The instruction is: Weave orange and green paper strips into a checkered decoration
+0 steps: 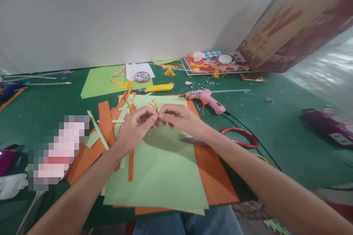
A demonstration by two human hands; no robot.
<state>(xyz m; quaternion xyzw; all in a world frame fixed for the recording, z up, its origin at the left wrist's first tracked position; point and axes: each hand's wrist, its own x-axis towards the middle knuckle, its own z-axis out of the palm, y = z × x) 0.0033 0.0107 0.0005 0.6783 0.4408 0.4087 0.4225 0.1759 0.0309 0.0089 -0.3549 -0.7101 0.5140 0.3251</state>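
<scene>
My left hand [138, 123] and my right hand [183, 117] meet fingertip to fingertip above the stacked pale green paper [165, 176]. Both are closed in a pinch on a small woven paper piece [152, 105], checked in orange and pale green, which shows just behind my fingers. The pinched part is mostly hidden. Under my right wrist lie scissors [242, 136] with red handles, blades pointing left. Orange and pale green paper strips [104, 117] are heaped beside my left hand.
A pink glue gun [206, 101] with a black cord and a yellow utility knife [158, 87] lie behind my hands. Orange sheets [217, 176] stick out under the green ones. A paper bag [298, 25] stands back right. A blurred-out object [60, 150] with a cable is at left.
</scene>
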